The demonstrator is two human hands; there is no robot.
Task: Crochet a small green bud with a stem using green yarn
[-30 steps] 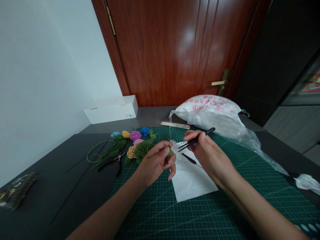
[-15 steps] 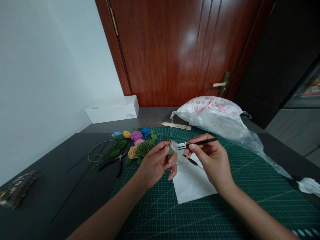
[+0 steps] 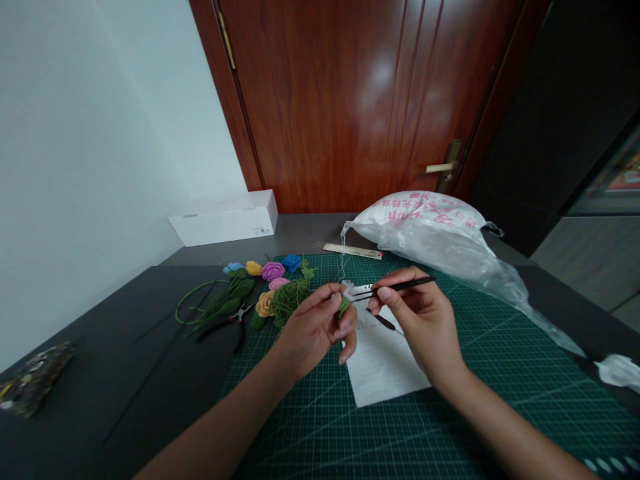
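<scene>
Between the thumb and fingers of my left hand (image 3: 317,327) is a small green crocheted piece (image 3: 344,306) with white fibre stuffing (image 3: 348,289) at its top. My right hand (image 3: 425,313) is closed on black tweezers (image 3: 403,285), whose tips point left and reach the white stuffing. A thin wisp of the fibre runs up from it toward the plastic bag. Under my hands lies a white printed sheet (image 3: 385,373), and on it a dark-handled slim tool (image 3: 384,321) sits partly behind my right hand. My left fingers hide much of the green piece.
A green cutting mat (image 3: 500,373) covers the dark table. At left are crocheted flowers (image 3: 273,271), green yarn (image 3: 290,300), and pliers (image 3: 235,320). Behind are a white box (image 3: 225,219), a ruler-like strip (image 3: 353,251) and a stuffed plastic bag (image 3: 425,227).
My left hand and the green piece have shifted very slightly right. The tweezers stay at the white stuffing, almost unmoved.
</scene>
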